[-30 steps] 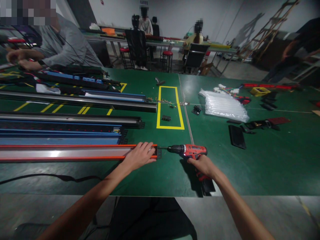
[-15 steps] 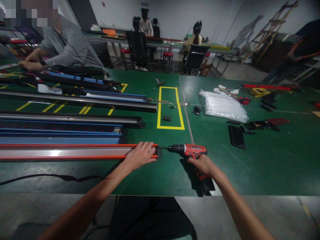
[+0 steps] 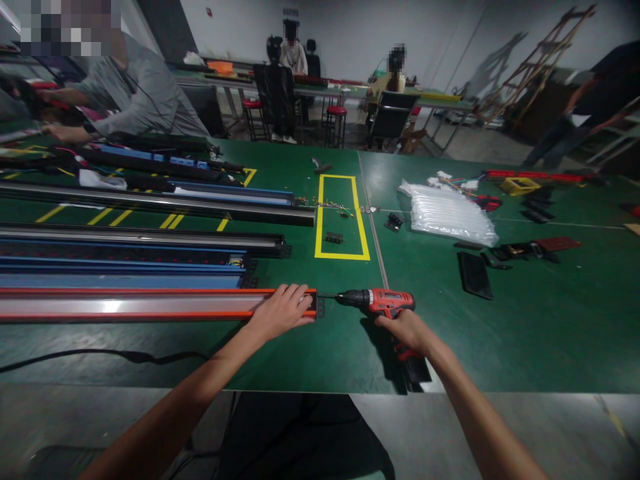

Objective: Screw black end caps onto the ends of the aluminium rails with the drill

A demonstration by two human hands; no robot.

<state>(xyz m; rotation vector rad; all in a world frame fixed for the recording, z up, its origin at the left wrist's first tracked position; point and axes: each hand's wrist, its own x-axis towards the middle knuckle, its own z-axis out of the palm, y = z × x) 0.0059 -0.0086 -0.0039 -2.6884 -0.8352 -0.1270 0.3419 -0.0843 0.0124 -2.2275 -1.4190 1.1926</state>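
Note:
My left hand (image 3: 281, 308) grips the right end of a long orange-edged metal channel (image 3: 150, 305), its fingers over the top. A black end cap (image 3: 321, 307) sits at that end. My right hand (image 3: 407, 328) is wrapped around the handle of a red and black cordless drill (image 3: 390, 301), which lies level and points left. The drill's long thin bit (image 3: 327, 295) reaches the end cap; whether its tip is in a screw is too small to tell.
Blue-edged channels (image 3: 125, 278) and dark channels (image 3: 150, 235) lie behind. A yellow tape rectangle (image 3: 342, 256) surrounds small loose parts. To the right are a clear air-cushion bag (image 3: 450, 213) and a black flat box (image 3: 474, 275). A co-worker in a grey sleeve (image 3: 150, 93) sits at far left.
My hands, the drill and the orange-edged channel look the same. At the far left the co-worker's hands have moved, and a standing person at far right has shifted their arms.

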